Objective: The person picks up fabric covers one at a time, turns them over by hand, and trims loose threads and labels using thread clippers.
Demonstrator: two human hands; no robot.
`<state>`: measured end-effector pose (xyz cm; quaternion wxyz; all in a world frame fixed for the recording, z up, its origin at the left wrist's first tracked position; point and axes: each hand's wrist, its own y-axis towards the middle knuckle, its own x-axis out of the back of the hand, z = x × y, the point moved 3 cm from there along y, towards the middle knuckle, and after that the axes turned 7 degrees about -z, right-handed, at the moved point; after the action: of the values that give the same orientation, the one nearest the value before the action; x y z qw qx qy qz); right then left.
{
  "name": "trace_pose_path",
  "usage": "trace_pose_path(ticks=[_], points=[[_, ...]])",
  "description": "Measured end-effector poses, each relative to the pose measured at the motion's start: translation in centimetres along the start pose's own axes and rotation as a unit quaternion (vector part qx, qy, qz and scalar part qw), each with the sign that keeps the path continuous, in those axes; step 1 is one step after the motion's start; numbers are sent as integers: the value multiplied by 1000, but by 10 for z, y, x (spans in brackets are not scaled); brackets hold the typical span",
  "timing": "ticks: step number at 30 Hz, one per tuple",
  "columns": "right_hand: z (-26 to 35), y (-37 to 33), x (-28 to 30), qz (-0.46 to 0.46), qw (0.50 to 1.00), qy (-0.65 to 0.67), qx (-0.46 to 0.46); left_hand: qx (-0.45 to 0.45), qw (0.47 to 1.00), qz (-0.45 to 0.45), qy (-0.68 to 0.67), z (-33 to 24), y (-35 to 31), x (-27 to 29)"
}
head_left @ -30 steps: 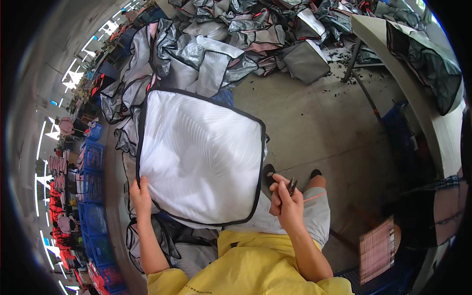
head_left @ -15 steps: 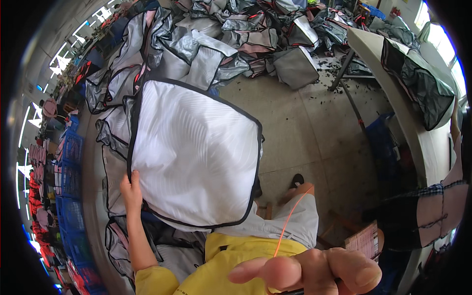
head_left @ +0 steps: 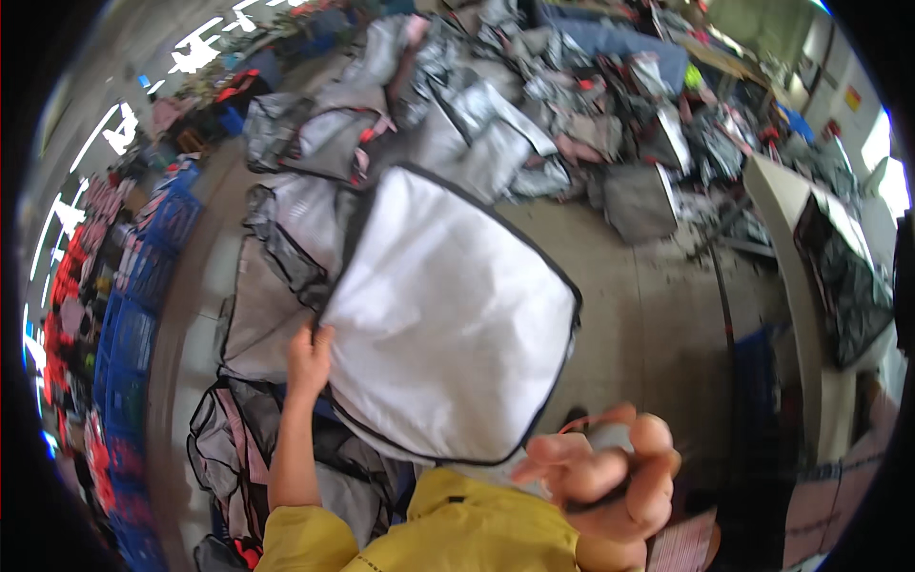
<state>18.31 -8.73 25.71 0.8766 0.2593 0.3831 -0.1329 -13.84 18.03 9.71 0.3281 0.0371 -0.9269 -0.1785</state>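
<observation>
A large white fabric panel [head_left: 457, 324] with black-bound edges spreads out in front of my yellow shirt. My left hand [head_left: 310, 360] is closed on its left edge, thumb on top. Close to the camera at lower right, my right hand [head_left: 610, 477] is raised with its fingers curled, apart from the panel. Something dark shows between those fingers, too blurred to name. A thin orange cord [head_left: 596, 419] runs by the fingertips. Grey fabric pieces [head_left: 272, 310] with black edging lie beneath and left of the panel.
Silver and grey fabric pieces [head_left: 477, 124] are heaped at the back. Blue crates [head_left: 129, 334] line the left side. At right stands a pale table [head_left: 810, 315] with a dark silvery piece [head_left: 843, 286] on it. A striped bundle [head_left: 681, 543] is at lower right.
The view has shifted, so the panel and left hand appear farther right. My right hand has risen away from the lower edge and its fingers are more curled. The left hand keeps its hold.
</observation>
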Motion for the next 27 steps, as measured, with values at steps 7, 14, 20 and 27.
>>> trace_pose_path(ticks=[7,14,20,27], points=[[-76,-34,163,-360,878,-289,-131,36,999,21,-24,0,-13,11],[-128,-57,178,-340,841,-357,-222,38,999,9,3,1,-13,13],[-149,-54,212,-306,897,-276,-161,-45,999,16,-9,-21,41,-32],[-156,-68,243,-410,853,-189,-263,-40,998,53,-7,-20,45,-77]])
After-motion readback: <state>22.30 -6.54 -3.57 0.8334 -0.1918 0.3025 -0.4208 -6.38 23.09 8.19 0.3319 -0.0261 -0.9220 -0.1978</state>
